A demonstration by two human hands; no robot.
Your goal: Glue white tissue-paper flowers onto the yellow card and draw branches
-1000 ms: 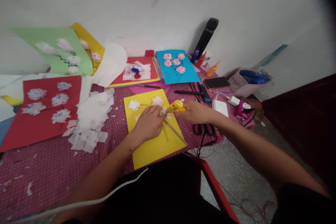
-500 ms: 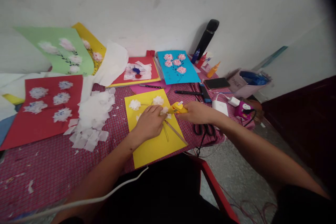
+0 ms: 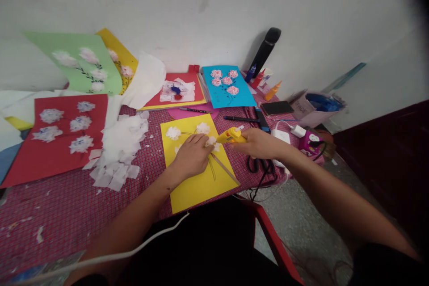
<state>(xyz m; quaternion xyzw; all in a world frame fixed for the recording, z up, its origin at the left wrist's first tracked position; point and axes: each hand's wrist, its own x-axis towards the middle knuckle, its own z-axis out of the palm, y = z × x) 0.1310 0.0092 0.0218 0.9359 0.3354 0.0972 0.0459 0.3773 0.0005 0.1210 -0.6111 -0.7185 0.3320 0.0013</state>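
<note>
Gripping a yellow glue gun (image 3: 230, 135) in the closed right hand (image 3: 254, 143), just right of the frame's centre.
Resting the left hand (image 3: 192, 154) on the yellow sheet (image 3: 191, 194) at centre, with fingers at a white paper flower (image 3: 214, 143); cannot tell whether pinching it. Pointing the glue gun leftward, near that flower. Showing also, left of centre, a heap of white paper pieces (image 3: 122, 138), and, at upper centre, a blue sheet (image 3: 246, 94).

You have one glue gun (image 3: 228, 135), one phone (image 3: 277, 107), three squeeze bottles (image 3: 272, 91), five blue-sheet flowers (image 3: 227, 80), five red-sheet flowers (image 3: 80, 124).
</note>
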